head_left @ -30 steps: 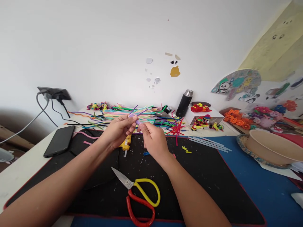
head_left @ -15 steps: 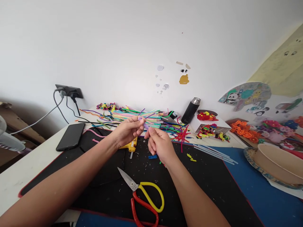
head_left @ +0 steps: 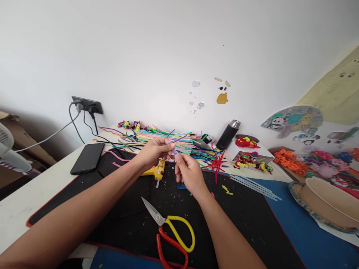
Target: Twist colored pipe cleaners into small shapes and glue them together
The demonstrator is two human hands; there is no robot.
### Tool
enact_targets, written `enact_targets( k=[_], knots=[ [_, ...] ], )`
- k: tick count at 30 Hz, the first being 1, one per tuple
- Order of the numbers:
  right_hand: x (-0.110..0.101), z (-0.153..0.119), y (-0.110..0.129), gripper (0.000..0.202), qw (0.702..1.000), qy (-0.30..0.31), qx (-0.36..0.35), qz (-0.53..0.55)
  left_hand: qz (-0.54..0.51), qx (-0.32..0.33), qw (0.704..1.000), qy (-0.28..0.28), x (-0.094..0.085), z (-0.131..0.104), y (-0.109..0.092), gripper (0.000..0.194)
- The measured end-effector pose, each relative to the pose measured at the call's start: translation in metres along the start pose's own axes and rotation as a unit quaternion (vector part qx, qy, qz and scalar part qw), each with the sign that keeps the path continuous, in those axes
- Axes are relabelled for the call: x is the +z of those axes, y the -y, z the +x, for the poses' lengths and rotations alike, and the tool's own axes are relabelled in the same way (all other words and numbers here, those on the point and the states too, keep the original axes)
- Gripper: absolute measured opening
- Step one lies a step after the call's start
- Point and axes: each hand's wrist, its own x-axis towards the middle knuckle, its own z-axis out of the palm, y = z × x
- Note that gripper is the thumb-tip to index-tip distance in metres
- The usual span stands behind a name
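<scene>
A phone (head_left: 87, 158) lies on the desk (head_left: 42, 186). The left hand (head_left: 153, 152) clamps its fingers on a purple pipe-cleaner piece (head_left: 178, 139), held between both hands; the right hand (head_left: 190, 173) pinches it with its fingers too. Farther right stands a flask (head_left: 228, 135).

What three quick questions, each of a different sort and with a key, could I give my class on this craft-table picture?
1. Multiple choice: what colour is the craft piece held by the left hand and right hand? A) orange B) green C) purple
2. True or false: the right hand is gripping the scissors.
3. Fill the gap: the scissors have one red handle and one ____ handle.

Key: 1. C. 2. False; the scissors lie on the black mat. 3. Yellow.
</scene>
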Motion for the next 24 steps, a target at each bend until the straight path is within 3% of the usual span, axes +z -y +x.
enact_targets(
  k=[7, 10, 14, 18, 24],
  knots=[
    [-0.003, -0.002, 0.000, 0.039, 0.971, -0.035, -0.062, -0.230, 0.057, 0.032, 0.998, 0.002, 0.002, 0.000, 0.003, 0.045],
    [-0.003, -0.002, 0.000, 0.039, 0.966, -0.036, -0.061, -0.248, 0.062, 0.034, 0.998, -0.002, 0.001, 0.001, 0.006, 0.045],
    [0.001, -0.001, -0.002, 0.043, 0.996, -0.005, -0.008, -0.089, 0.004, -0.006, 1.000, 0.009, 0.000, 0.002, 0.009, 0.045],
    [0.003, 0.000, 0.000, 0.045, 0.994, 0.046, 0.035, 0.088, -0.048, -0.055, 0.996, 0.044, -0.005, 0.004, 0.009, 0.046],
    [0.002, 0.000, 0.007, 0.046, 0.985, 0.046, 0.059, 0.157, -0.018, -0.055, 0.994, 0.094, -0.010, 0.003, 0.005, 0.040]
  ],
)
